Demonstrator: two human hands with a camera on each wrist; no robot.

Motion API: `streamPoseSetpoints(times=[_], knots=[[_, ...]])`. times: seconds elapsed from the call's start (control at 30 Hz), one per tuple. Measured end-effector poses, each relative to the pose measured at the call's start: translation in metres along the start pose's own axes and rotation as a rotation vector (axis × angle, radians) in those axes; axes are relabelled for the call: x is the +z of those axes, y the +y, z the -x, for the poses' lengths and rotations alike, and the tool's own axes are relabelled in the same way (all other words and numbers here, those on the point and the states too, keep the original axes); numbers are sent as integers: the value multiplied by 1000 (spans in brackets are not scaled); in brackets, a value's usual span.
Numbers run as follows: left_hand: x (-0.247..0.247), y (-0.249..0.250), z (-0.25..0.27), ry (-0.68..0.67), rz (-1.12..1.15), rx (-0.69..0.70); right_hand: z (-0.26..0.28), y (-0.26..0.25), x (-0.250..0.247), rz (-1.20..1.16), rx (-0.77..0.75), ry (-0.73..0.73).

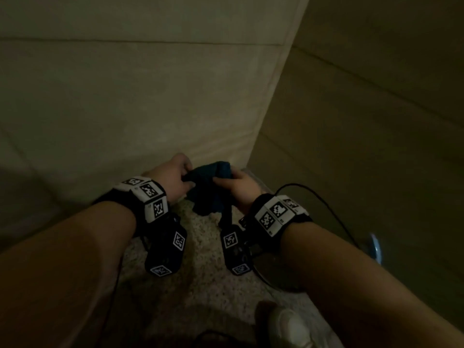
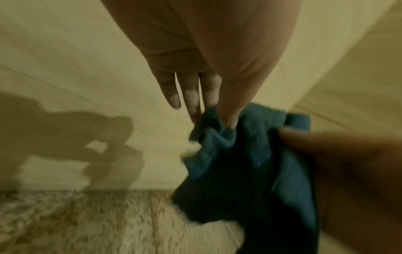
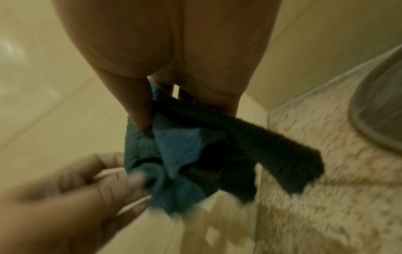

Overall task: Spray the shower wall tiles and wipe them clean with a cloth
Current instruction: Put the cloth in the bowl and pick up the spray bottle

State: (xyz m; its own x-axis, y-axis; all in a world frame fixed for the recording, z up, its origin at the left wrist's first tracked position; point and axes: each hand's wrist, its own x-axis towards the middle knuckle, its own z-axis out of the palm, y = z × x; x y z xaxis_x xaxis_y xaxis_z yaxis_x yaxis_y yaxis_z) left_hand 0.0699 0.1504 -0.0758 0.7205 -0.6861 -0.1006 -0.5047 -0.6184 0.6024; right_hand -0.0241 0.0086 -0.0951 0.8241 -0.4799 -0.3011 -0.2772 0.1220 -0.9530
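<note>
Dim shower corner, 2 hands close together low in front of the wall tiles [image 1: 140, 96]. Both hold 1 dark blue cloth [image 1: 213, 187] between them, above the speckled floor [image 1: 200, 272], not touching it.

Left hand [image 1: 173, 177]: pinches the cloth's left edge. Left wrist view shows thumb tip pressed into a bunched fold of cloth [image 2: 228, 137], with at least 1 finger behind it; the other fingers [image 2: 172, 96] are fairly straight and pointing down, clear of the fabric.

Right hand [image 1: 238, 187]: grips the cloth's right side, thumb on top in head view. Right wrist view shows thumb [image 3: 139, 106] down against the near face of cloth [image 3: 180, 151], fingers mostly hidden behind the fabric, so curl cannot be fully seen. A dark flap of cloth trails out to the right of this hand.

Cloth hangs crumpled below both hands, bottom edge loose.

Also in view: wrist bands with black-and-white markers [image 1: 150, 194], black cable [image 1: 324, 202] looping right, a white shoe [image 1: 288, 327] at bottom, a rounded clear object [image 3: 383, 106] on the floor at right, blurred.
</note>
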Motion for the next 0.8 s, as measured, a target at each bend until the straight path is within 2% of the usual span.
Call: streamPoseSetpoints(times=[0.17,0.47,0.63,0.8], knots=[[34,19,1,-91,-143,50,15,5,-44,70,-30,27],[125,73,-4,-162,-40,29,35,57,-148,297,59,154],[164,109,-10,-197,-35,28,40,86,-197,256,134,231],[200,122,-20,-241,-42,-19,34,119,-227,228,209,281]])
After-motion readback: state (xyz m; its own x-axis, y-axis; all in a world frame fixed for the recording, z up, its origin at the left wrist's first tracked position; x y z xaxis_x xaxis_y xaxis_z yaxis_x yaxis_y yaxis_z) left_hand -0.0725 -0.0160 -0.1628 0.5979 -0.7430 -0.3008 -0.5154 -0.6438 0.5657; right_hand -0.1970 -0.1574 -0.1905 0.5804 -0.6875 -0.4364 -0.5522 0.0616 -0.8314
